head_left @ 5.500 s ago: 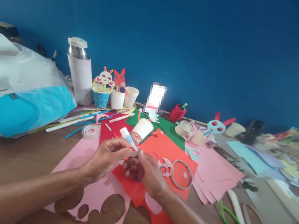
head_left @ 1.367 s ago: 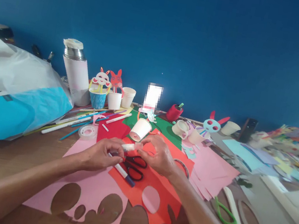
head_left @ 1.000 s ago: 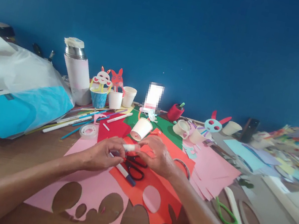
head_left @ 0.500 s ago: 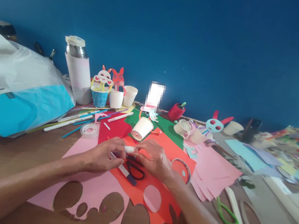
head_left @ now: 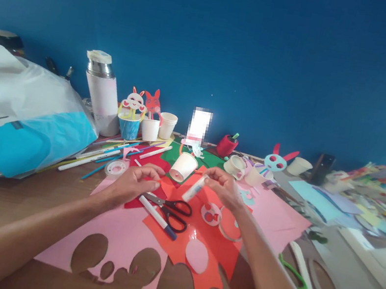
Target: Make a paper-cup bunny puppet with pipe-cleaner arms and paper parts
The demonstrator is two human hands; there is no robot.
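Note:
Pinched between the fingers and thumb of my right hand [head_left: 224, 187] is a white glue stick [head_left: 193, 189], tilted above the red-orange paper [head_left: 170, 188]. My left hand [head_left: 138, 182] hovers to its left, fingers stretched and thumb apart, with nothing visible in it. Below the hands lie black-handled scissors [head_left: 170, 206] and a white marker with a dark blue cap [head_left: 158, 217]. A pink face cutout [head_left: 210, 214] rests near my right wrist, beside a roll of tape [head_left: 230, 226]. A pink paper oval [head_left: 196, 256] lies closer to me.
Pink paper with cut holes [head_left: 123, 242] lies front left. A tipped paper cup [head_left: 183, 167] is beyond the hands. Cups with paper animals [head_left: 129, 126], a flask [head_left: 100, 98] and a plastic bag [head_left: 38, 87] stand left. Pink sheets [head_left: 278, 209] and a green pipe cleaner [head_left: 292, 271] are right.
My hands have moved apart. The right hand has lifted the glue stick up and to the right; the left has drawn back, uncovering the scissors and marker. The pink face cutout now shows.

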